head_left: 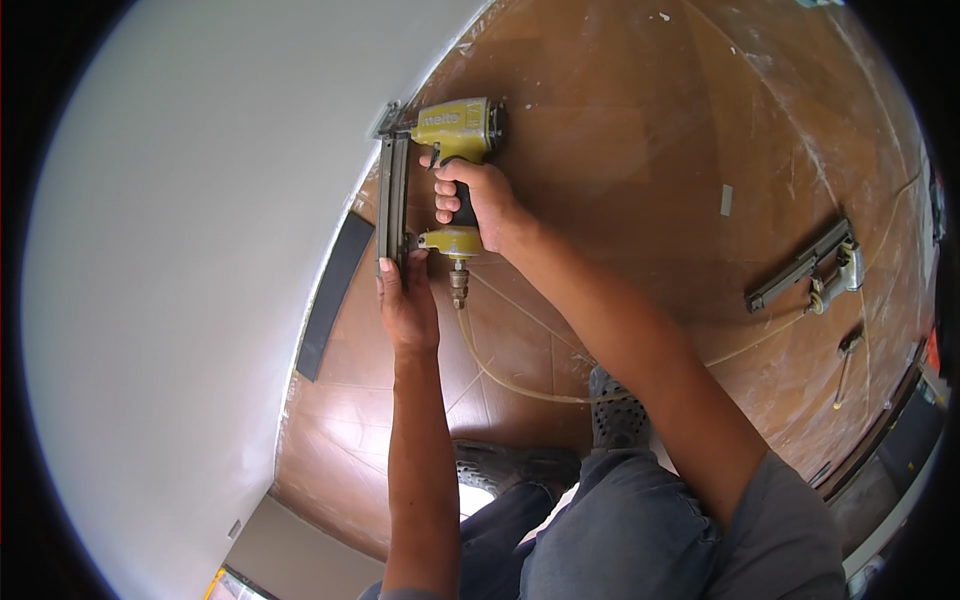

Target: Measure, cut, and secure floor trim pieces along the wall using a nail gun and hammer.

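Right-hand grip (480, 205) wrapped around black handle (464, 208) of yellow nail gun (450, 125), one finger (427, 161) by trigger (436, 152). Left-hand grip (408, 310) pinching lower end of gun's long metal rail (393, 190) — gun's nose (393, 118) close to foot of white wall (200, 200). Pale hose (482, 368) curving from gun's base (452, 242) toward hole-dotted grey shoe (620, 412). Dark strip (335, 300) along wall. Farther right on brown floor (620, 130) — second nail gun (848, 268), small tool (847, 352) just below. Small pale scrap (727, 200) between both guns.
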Demonstrator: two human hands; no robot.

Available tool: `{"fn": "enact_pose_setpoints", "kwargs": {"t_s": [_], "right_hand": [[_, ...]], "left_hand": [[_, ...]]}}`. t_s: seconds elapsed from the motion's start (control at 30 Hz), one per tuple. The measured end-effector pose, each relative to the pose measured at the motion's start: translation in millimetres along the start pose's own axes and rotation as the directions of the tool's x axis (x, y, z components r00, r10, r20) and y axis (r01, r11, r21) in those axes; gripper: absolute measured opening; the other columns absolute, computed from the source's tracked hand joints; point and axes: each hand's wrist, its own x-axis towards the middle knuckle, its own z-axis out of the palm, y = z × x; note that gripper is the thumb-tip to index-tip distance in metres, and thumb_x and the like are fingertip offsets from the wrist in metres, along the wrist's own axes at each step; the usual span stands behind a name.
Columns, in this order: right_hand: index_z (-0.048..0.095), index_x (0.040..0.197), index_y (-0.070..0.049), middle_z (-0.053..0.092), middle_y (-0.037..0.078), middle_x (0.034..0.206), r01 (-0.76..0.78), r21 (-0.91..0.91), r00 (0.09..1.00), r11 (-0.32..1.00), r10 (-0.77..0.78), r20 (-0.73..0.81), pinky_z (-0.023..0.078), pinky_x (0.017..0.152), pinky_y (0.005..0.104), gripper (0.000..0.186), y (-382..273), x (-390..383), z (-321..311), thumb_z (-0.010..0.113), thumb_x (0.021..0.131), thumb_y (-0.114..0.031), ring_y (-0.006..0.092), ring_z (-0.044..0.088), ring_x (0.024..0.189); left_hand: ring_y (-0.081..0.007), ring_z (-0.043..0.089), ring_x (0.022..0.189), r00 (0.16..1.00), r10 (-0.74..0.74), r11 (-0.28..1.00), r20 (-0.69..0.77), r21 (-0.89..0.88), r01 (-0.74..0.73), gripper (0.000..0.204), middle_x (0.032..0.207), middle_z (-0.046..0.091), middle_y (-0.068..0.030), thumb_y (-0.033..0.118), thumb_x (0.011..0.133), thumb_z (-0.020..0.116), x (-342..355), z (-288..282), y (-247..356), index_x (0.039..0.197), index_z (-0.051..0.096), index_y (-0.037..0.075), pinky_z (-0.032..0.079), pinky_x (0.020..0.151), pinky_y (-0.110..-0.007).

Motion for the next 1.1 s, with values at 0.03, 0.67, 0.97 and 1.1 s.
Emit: {"fn": "enact_pose_setpoints", "kwargs": {"t_s": [0.03, 0.67, 0.97, 1.1], "right_hand": [[0.058, 0.122, -0.004, 0.043, -0.005, 0.069, -0.003, 0.005, 0.999, 1.000, 0.003, -0.036, 0.039, 0.059, 0.0279, 0.036, 1, 0, 1, 0.060, 0.088, -0.015, 0.0077, 0.041, 0.059], [0.065, 0.090, -0.003, 0.060, 0.004, 0.073, -0.056, -0.498, 0.997, 0.865, 0.027, -0.066, 0.052, 0.056, 0.0309, 0.012, -83, 29, -9, 0.069, 0.085, -0.013, 0.0142, 0.059, 0.061], [0.066, 0.083, -0.002, 0.059, 0.004, 0.067, -0.111, -0.728, 0.993, 0.677, 0.095, -0.063, 0.049, 0.052, 0.0312, 0.013, -115, 52, -8, 0.069, 0.085, -0.014, 0.0145, 0.057, 0.056], [0.065, 0.081, -0.001, 0.059, 0.005, 0.065, -0.044, -0.624, 0.997, 0.780, -0.009, -0.081, 0.049, 0.050, 0.0315, 0.014, -90, 31, -7, 0.070, 0.084, -0.013, 0.0147, 0.057, 0.053]], "left_hand": [[-0.0211, 0.061, 0.109, 1.000, -0.011, 1.000, -0.017, -0.002, 0.011, 0.040, 0.121, 0.064, -0.0120, 0.032, 0.108, 0.050, 0, 0, 1, 0.130, 0.056, -0.001, 0.043, 0.109, -0.038], [-0.0181, 0.065, 0.092, 0.985, -0.171, 0.956, -0.017, 0.237, 0.170, 0.029, 0.103, 0.071, -0.0093, 0.026, 0.102, 0.061, -7, 63, 2, 0.118, 0.065, 0.002, 0.051, 0.090, -0.032], [-0.0171, 0.065, 0.090, 0.989, -0.140, 0.929, -0.053, 0.339, 0.150, 0.035, 0.101, 0.070, -0.0101, 0.033, 0.102, 0.060, 3, 97, -10, 0.114, 0.063, 0.000, 0.052, 0.086, -0.032], [-0.0138, 0.064, 0.091, 0.950, -0.038, 0.801, -0.310, 0.559, 0.214, 0.046, 0.098, 0.069, -0.0094, 0.042, 0.104, 0.057, 26, 83, 11, 0.112, 0.066, -0.003, 0.049, 0.080, -0.027]]}}
